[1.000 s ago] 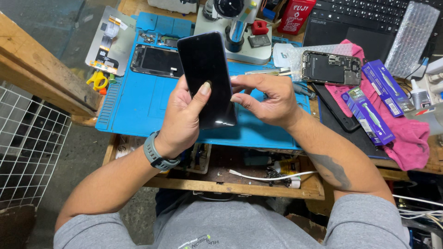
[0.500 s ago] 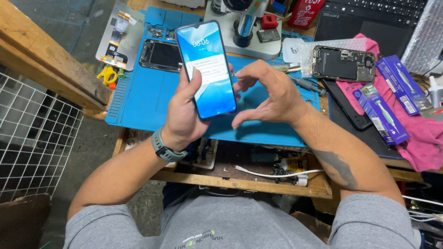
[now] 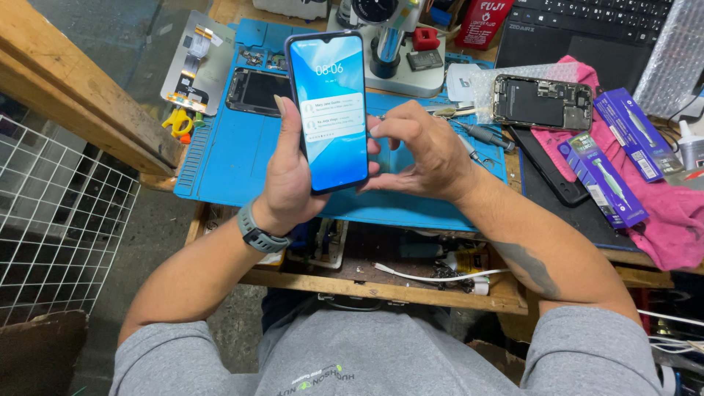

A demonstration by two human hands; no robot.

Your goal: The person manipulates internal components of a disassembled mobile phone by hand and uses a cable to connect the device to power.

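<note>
Two flat blue-purple boxes (image 3: 612,158) are seen lying at right of frame on a pink cloth (image 3: 671,220); a red package (image 3: 490,15) stands at top centre. A lit smartphone (image 3: 328,110), centre frame above the blue mat (image 3: 220,158), is clamped upright in the left hand (image 3: 290,180). The right hand (image 3: 422,150) is curled loosely at the phone's right edge, fingertips touching it.

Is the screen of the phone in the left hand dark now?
No, the phone held upright in the left hand shows a lit blue screen.

phone (image 3: 328,110) screen lit — was dark, right hand (image 3: 418,150) fingers pinched
</note>
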